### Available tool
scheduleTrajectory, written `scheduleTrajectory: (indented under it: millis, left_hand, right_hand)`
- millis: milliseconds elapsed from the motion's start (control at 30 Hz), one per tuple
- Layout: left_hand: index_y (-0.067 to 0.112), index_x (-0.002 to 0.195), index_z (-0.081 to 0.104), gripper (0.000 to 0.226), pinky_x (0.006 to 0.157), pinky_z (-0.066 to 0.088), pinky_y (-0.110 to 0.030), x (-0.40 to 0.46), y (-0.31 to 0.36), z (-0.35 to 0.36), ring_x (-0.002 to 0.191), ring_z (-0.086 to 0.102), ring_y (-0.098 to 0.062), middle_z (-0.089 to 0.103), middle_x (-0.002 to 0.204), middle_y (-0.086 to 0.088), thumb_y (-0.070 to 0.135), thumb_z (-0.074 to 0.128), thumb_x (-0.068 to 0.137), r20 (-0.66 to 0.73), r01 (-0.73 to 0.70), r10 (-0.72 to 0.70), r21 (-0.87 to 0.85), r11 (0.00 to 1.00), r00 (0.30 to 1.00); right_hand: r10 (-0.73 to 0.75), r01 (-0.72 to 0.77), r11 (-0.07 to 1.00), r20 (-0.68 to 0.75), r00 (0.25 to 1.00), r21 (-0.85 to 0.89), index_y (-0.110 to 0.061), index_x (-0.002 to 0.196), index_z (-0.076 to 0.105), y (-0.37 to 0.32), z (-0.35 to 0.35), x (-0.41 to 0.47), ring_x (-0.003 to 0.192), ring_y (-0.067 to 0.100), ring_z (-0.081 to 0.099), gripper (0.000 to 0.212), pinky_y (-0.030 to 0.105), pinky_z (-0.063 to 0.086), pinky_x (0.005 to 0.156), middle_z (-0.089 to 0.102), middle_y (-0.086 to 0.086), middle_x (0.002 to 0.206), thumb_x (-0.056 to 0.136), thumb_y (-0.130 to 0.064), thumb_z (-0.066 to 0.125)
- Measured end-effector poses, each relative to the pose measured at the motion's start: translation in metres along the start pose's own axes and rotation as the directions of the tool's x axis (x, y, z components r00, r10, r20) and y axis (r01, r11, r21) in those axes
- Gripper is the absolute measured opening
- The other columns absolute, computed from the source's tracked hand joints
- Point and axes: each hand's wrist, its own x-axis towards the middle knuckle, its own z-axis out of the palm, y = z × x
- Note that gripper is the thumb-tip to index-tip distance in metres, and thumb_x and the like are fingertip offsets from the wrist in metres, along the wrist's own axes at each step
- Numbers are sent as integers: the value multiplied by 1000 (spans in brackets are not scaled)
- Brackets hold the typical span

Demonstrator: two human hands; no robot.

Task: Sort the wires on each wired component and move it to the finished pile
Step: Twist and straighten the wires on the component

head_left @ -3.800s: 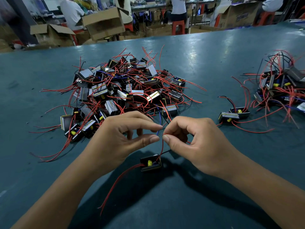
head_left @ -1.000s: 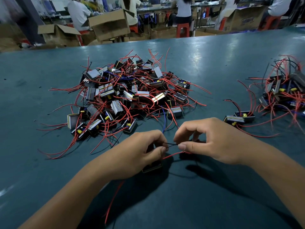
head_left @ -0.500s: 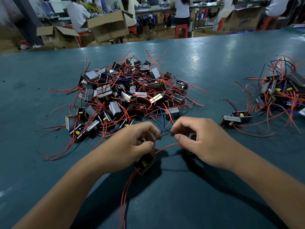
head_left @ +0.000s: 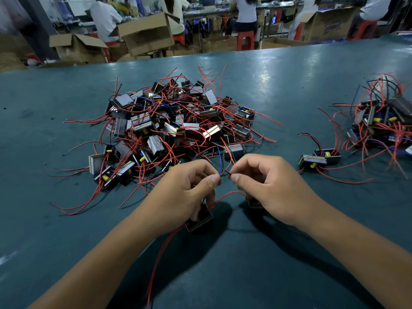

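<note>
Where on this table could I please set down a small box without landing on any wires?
The table shows bare surface beyond both piles, toward its far edge, and at far left. A narrower bare strip lies between the big pile and the right pile. It is crowded around both piles, the two loose components, and both hands.

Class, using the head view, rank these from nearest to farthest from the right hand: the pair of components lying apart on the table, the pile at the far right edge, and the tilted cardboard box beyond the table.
Measured from the right hand:
1. Pair of components, just to its right on the table.
2. Right-edge pile, further right and back.
3. Tilted cardboard box, beyond the table's far edge, to the left.
</note>
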Motion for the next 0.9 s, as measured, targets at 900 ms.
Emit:
scheduleTrajectory:
  millis: [900]
  left_hand:
    - [17,93,59,16,49,43,-37,-2,4,10,45,60,-24,75,74,-6,27,52,104,3,38,-38,-97,995,999]
  right_hand:
    - [20,10,968,-116,993,250,-14,79,73,-7,13,-5,55,3,50,9,13,40,55,59,-5,61,88,-12,72]
